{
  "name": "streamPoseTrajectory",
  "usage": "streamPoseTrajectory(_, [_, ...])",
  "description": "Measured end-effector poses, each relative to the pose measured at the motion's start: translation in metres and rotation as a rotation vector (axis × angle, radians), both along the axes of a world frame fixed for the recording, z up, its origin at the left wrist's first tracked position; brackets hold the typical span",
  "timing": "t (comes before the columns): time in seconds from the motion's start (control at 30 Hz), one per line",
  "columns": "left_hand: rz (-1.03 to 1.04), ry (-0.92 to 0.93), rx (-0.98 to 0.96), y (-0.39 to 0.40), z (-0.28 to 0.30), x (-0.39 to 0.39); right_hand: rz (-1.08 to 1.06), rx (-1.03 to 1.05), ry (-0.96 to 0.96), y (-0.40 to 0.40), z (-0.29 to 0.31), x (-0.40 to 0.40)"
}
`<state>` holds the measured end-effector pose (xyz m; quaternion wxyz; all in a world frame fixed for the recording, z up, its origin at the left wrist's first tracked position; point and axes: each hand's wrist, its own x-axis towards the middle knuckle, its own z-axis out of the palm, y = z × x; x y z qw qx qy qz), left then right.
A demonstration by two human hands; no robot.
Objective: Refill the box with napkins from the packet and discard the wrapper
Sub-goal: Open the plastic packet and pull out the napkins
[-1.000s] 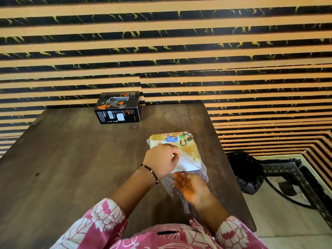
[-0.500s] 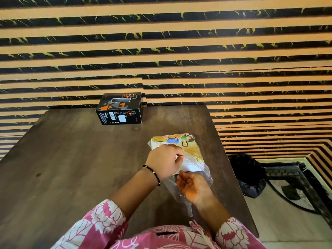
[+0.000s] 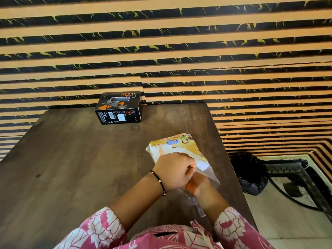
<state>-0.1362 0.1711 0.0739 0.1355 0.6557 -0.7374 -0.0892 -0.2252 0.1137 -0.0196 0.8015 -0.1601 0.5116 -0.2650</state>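
A clear plastic napkin packet (image 3: 177, 146) with a colourful printed label lies on the dark wooden table (image 3: 71, 159), near its right edge. White napkins show through the plastic. My left hand (image 3: 173, 170) is curled into a fist over the packet's near part and pinches the wrapper. My right hand (image 3: 196, 185) sits just under it, fingers curled on the loose open end of the wrapper; most of it is hidden by the left hand. The black napkin box (image 3: 119, 108) with orange triangles stands at the table's far edge, apart from both hands.
A bin lined with a black bag (image 3: 250, 174) stands on the floor just right of the table. A black metal stand (image 3: 296, 178) lies beyond it. A striped black and orange wall runs behind the table.
My right hand has turned from palm-up and open to curled on the wrapper's near end, moving up under my left hand. The left hand stays on the packet.
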Motion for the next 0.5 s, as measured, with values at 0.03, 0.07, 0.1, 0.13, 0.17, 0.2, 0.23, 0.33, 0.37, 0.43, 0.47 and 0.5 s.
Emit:
streamPoseTrajectory(0.03, [-0.015, 0.010, 0.012, -0.001, 0.000, 0.001, 0.052, -0.018, 0.030, -0.001, -0.001, -0.002])
streamPoseTrajectory(0.07, [-0.027, 0.039, 0.018, -0.003, 0.000, 0.003, 0.075, -0.037, 0.040, -0.003, -0.002, -0.004])
streamPoseTrajectory(0.1, [-0.034, 0.081, 0.024, -0.005, 0.000, 0.006, 0.072, -0.062, 0.022, -0.003, -0.001, -0.007])
streamPoseTrajectory(0.13, [-0.031, 0.129, 0.040, -0.007, -0.001, 0.011, 0.058, -0.097, -0.010, -0.003, 0.003, -0.010])
streamPoseTrajectory(0.17, [-0.015, 0.187, 0.051, -0.009, -0.001, 0.016, 0.043, -0.134, -0.042, -0.003, 0.009, -0.011])
streamPoseTrajectory(0.2, [0.014, 0.258, 0.046, -0.011, -0.002, 0.023, 0.048, -0.170, -0.054, -0.004, 0.012, -0.015])
streamPoseTrajectory(0.23, [0.064, 0.328, 0.041, -0.015, -0.005, 0.032, 0.068, -0.190, -0.059, -0.006, 0.015, -0.019])
streamPoseTrajectory(0.33, [0.248, 0.394, 0.048, -0.027, -0.015, 0.055, 0.151, -0.222, -0.092, -0.009, 0.015, -0.033])
streamPoseTrajectory(0.37, [0.301, 0.367, 0.097, -0.030, -0.022, 0.062, 0.177, -0.232, -0.117, -0.009, 0.013, -0.038])
streamPoseTrajectory(0.43, [0.396, 0.267, 0.257, -0.035, -0.042, 0.072, 0.203, -0.251, -0.119, -0.007, 0.011, -0.045])
streamPoseTrajectory(0.47, [0.429, 0.226, 0.330, -0.035, -0.053, 0.075, 0.204, -0.270, -0.088, -0.006, 0.008, -0.046])
streamPoseTrajectory(0.5, [0.449, 0.224, 0.389, -0.033, -0.062, 0.076, 0.207, -0.291, -0.060, -0.004, 0.007, -0.048])
